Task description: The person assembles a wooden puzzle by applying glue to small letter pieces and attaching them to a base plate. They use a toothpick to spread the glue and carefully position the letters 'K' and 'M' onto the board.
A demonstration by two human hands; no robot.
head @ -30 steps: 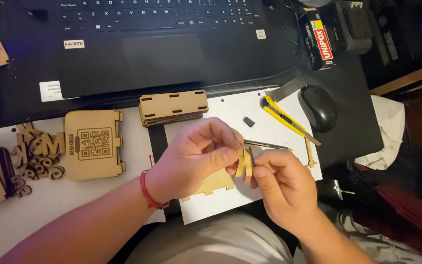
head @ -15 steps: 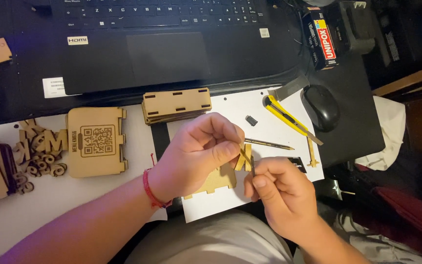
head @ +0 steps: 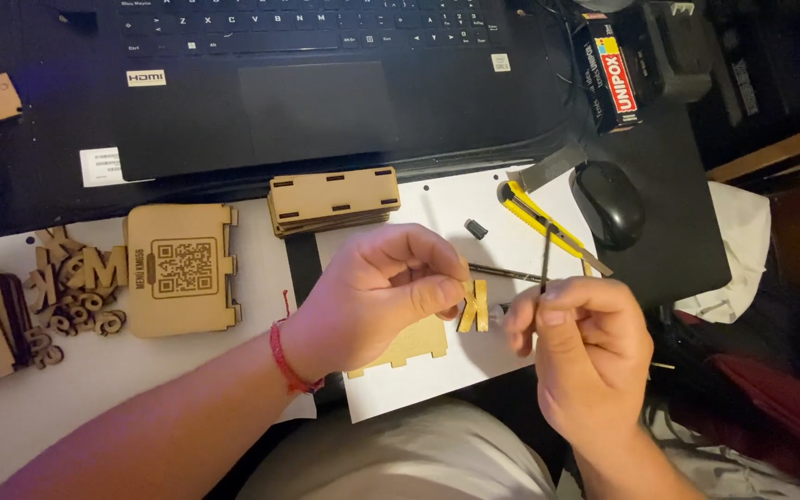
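Since half a second ago your right hand [head: 590,347] has drawn back a little from the piece and tipped the thin dark stick [head: 545,259] upright, where before it lay low against the wood. Your left hand [head: 377,296] pinches the small yellow-brown wooden letter piece [head: 475,306] between thumb and forefinger, its grip closed firmly on the piece's left side, above the white paper sheet [head: 437,208] on the table [head: 94,389]. Your right hand's grip is closed on the stick's lower end, its tip pointing up towards the yellow utility knife [head: 548,225]. The letter looks like flat cut wood with pale faces and darker edges; whether it is glued or trimmed yet, I cannot tell. Under your left hand lies a flat tan wooden panel with notched tabs [head: 409,347], not yet joined to anything, so the work seems mid-way. A stack of slotted wooden panels [head: 331,199], a loose heap of wooden letters [head: 71,287] and a square-coded wooden plaque [head: 181,268] wait nearby.
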